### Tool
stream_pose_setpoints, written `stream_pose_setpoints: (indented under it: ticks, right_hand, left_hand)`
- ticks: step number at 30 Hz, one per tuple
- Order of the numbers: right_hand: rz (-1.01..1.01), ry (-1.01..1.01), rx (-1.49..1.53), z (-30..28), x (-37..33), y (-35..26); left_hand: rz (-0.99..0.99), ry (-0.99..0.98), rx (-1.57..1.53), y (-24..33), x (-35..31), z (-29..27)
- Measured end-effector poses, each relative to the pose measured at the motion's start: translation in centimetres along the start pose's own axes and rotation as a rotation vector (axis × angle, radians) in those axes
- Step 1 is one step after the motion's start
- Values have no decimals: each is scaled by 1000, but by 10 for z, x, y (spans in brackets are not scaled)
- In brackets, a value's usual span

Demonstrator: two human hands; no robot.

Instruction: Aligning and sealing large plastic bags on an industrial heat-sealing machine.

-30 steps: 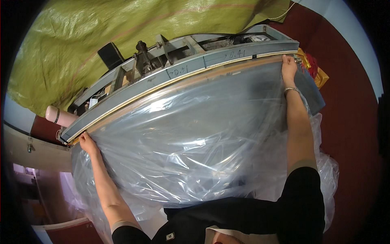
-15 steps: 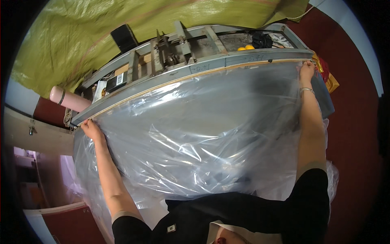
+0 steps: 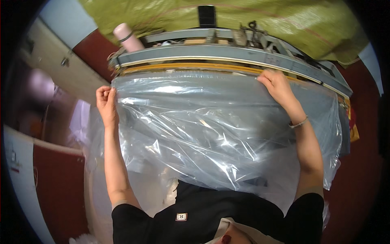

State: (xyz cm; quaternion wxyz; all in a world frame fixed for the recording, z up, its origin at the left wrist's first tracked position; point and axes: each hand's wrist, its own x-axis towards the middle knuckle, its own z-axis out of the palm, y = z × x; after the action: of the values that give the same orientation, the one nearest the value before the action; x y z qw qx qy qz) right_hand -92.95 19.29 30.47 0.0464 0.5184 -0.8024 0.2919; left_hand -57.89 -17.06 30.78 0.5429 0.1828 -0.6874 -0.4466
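A large clear plastic sheet lies wrinkled and shiny across the grey surface before me. At its far left corner, my left hand pinches the edge between thumb and fingers. My right hand is closed at the far edge, right of the middle, with its fingers bent down onto the film. Beyond that edge runs a long grey metal bar, with a yellow-orange strip along its near side. From my right hand, the film spreads on toward the right end and hangs down there.
Behind the bar sits a metal frame with a clamp-like fitting. A pink bottle stands at its left end, and a black flat object rests on the yellow-green tarp. A door is at left; red-brown floor shows at right.
My view has turned left. My right hand has moved from the sheet's right end inward along the far edge. My left hand has drawn back slightly from the bar, still pinching the corner.
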Motion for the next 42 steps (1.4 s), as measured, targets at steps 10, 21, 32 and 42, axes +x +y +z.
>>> stream_pose_setpoints:
  ticks: [10, 21, 32, 42]
  right_hand:
    - [504, 151, 93, -66, -167, 90]
    - [620, 236, 63, -108, -273, 143]
    - [647, 227, 45, -133, -310, 165]
    - [660, 211, 6, -146, -325, 169]
  left_hand:
    - [-197, -169, 646, -44, -96, -95]
    - [-1034, -262, -715, 64, -233, 69]
    - [55, -189, 1165, -11, -85, 2]
    - [335, -916, 834, -13, -93, 121]
